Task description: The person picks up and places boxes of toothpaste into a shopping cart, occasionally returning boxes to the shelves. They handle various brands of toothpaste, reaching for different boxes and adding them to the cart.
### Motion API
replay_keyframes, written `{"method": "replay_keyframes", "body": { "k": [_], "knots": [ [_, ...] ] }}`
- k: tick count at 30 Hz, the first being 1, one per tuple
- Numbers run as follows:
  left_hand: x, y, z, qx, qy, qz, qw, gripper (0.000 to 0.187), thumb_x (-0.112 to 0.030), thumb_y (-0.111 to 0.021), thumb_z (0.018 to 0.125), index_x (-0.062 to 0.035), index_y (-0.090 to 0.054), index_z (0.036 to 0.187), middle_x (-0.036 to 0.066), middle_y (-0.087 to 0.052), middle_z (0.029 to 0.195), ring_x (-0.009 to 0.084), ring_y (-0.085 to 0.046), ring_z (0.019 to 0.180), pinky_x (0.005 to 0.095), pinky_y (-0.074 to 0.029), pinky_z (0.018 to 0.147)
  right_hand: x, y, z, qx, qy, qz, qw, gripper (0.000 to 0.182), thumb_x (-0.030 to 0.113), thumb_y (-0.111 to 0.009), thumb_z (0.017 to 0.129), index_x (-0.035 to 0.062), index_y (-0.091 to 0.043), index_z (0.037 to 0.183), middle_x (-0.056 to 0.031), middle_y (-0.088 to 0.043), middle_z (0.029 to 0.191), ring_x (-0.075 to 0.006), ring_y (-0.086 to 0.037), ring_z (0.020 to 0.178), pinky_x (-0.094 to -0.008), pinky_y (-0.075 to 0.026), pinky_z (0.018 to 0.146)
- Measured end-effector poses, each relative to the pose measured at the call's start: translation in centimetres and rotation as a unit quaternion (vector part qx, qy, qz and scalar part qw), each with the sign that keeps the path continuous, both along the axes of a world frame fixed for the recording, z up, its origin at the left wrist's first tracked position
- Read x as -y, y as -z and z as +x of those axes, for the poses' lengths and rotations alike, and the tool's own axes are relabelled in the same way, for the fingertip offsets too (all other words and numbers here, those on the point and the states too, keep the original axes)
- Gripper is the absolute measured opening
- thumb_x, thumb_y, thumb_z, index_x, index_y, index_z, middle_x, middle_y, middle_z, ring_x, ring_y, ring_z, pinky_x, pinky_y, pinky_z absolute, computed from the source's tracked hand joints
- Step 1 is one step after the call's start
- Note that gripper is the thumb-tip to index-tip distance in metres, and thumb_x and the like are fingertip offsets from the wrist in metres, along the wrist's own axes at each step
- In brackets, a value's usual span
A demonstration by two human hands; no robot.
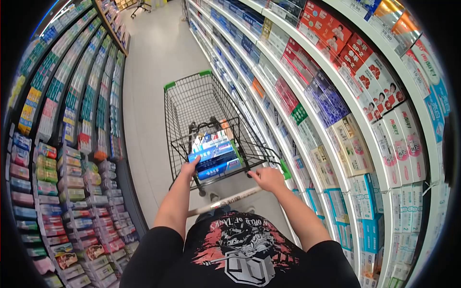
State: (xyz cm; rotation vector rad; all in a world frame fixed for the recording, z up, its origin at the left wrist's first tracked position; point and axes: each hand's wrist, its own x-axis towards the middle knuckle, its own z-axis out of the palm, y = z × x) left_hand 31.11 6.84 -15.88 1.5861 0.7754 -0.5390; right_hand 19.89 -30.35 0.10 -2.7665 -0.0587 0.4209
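Black wire cart point(192, 103) with green corners, blue-and-white boxes point(213, 156)

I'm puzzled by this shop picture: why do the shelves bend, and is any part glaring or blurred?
Head view: a fisheye lens bows the shelves and blackens the corners; even overhead light, faint sheen on the floor; the cart and both hands, left hand and right hand, look sharp; far boxes are too small to read.

Counted one shopping cart point(201, 110), wire, with two green corner caps. Counted two hands: left hand point(188, 168) on boxes, right hand point(266, 177) near cart rear. Stack of blue toothpaste boxes point(215, 158) in child seat, roughly four or five, exact count unclear. Two shelf walls: left shelving point(67, 144), right shelving point(336, 110). Boxes on both too many to count. One second cart point(140, 6) far down aisle, partly seen.
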Motion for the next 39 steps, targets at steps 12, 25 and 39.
{"method": "replay_keyframes", "body": {
  "k": [12,25,39],
  "knots": [
    [-4.5,-10.5,1.2,0.079,-0.080,-0.141,0.984,0.040,-0.021,-0.086,0.090,-0.0001,-0.063,0.114,0.009,-0.072,0.109,0.0179,-0.073,0.093,0.0238,-0.062,0.077,-0.3,1.3,5.8,0.109,0.117,0.208,0.965,0.045,0.054,-0.070,0.094,0.0123,-0.074,0.109,-0.0078,-0.076,0.094,-0.0252,-0.072,0.076,-0.0407,-0.056,0.067],
    [-2.5,-18.2,3.7,0.138,0.099,-0.275,0.946,0.051,-0.034,-0.079,0.096,-0.0004,-0.058,0.128,0.014,-0.069,0.125,0.0257,-0.069,0.116,0.0393,-0.055,0.099,-6.0,-9.9,16.9,-0.337,-0.006,0.357,0.871,0.057,0.048,-0.072,0.096,0.0034,-0.065,0.130,-0.0078,-0.074,0.094,-0.0128,-0.067,0.057,-0.0221,-0.052,0.052],
    [-3.8,-16.1,-1.4,0.170,0.467,0.397,0.772,0.077,-0.071,-0.040,0.100,-0.0084,-0.078,0.076,0.017,-0.073,0.075,0.0388,-0.073,0.076,0.0508,-0.058,0.069,-6.3,1.8,15.7,0.254,0.084,0.173,0.948,0.051,0.041,-0.084,0.085,0.0100,-0.064,0.120,-0.0169,-0.075,0.100,-0.0386,-0.073,0.088,-0.0469,-0.058,0.078]
  ]
}}
